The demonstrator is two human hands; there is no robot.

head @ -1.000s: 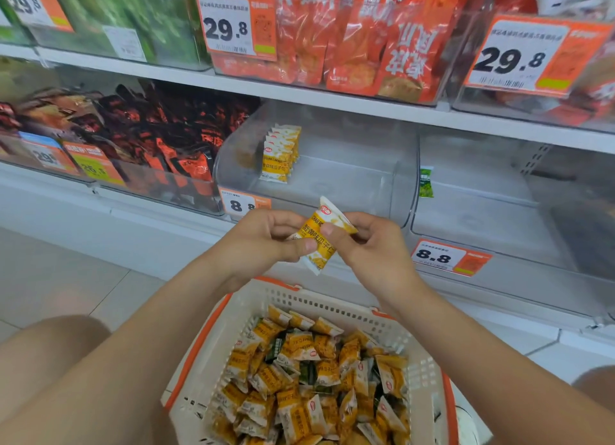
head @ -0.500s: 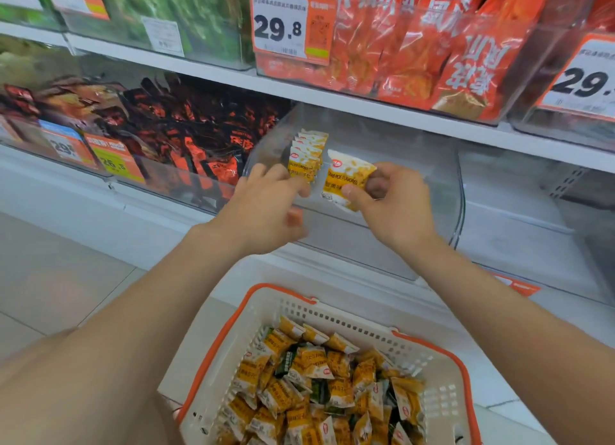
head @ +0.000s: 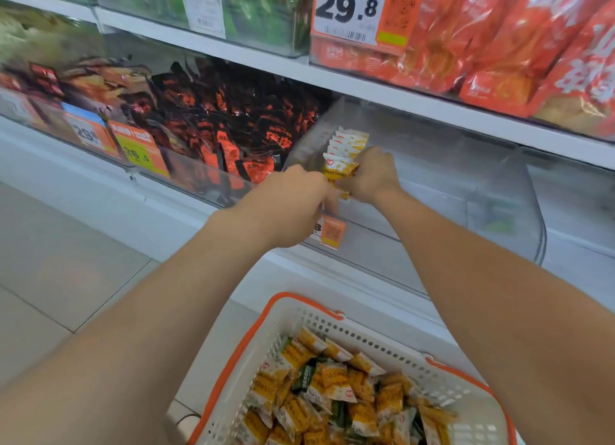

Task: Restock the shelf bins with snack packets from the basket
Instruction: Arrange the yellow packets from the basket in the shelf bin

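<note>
Here, at the centre of the frame, my right hand [head: 373, 175] pinches a yellow snack packet [head: 339, 171] just in front of the upright row of matching packets [head: 350, 140] in the clear shelf bin [head: 499, 195]. My left hand [head: 293, 200], fingers curled, meets the packet's lower edge; I cannot tell whether it grips. The white basket [head: 359, 337], lower centre, holds yellow and green packets

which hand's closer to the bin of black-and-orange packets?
Left. The left hand is just right of the black-and-orange packets; the right hand is farther right, past the yellow packet it holds.
</note>
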